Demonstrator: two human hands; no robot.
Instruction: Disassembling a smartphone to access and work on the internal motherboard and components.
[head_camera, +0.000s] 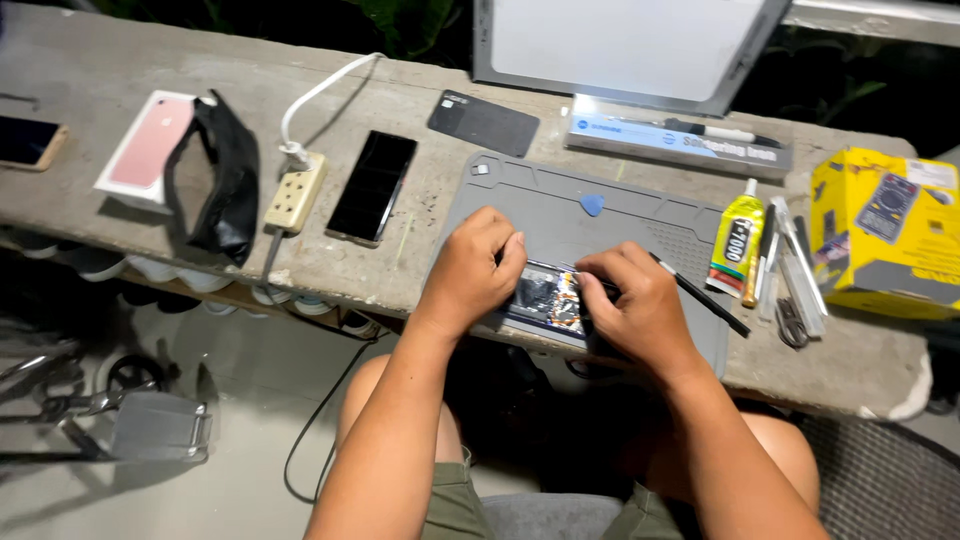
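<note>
An opened phone (545, 296) with its insides showing lies on a grey work mat (560, 205) at the bench's near edge. My left hand (475, 265) is curled over the phone's left end and holds it down. My right hand (640, 300) grips a thin black tool (700, 293), with its tip hidden at the phone's right part. A blue pick (592, 205) rests on the mat behind the hands.
On the concrete bench lie a black phone (372, 185), a power strip (295, 192) with white cable, a pink phone box (148, 148), a black pouch (222, 180), a glue tube (738, 240), tweezers and small tools (795, 275), a yellow box (885, 232) and a dark back cover (484, 123).
</note>
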